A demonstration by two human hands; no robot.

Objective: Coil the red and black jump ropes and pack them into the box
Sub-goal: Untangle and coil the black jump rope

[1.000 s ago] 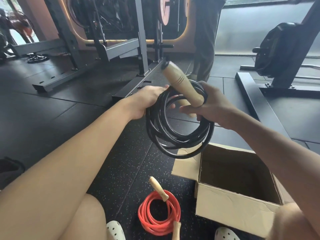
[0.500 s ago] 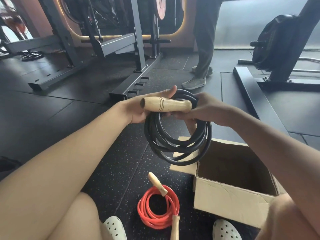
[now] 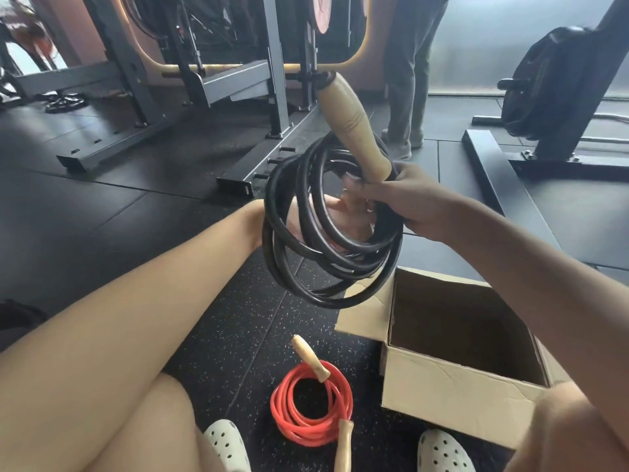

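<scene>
We have swung the wooden handle (image 3: 354, 131) from lying across the black rope (image 3: 326, 233) to standing up through its coil. Our right hand (image 3: 401, 199) clenches handle and loops together; our left hand (image 3: 306, 219) cups the coil from behind. The coil looks finished, above the floor beside the empty box (image 3: 452, 400). The red rope (image 3: 311, 408) lies coiled on the floor.

A gym: black speckled rubber floor (image 3: 231, 321), steel rack (image 3: 272, 80), weight plates (image 3: 321, 11) on a bar, jump ropes (image 3: 326, 226) around.
</scene>
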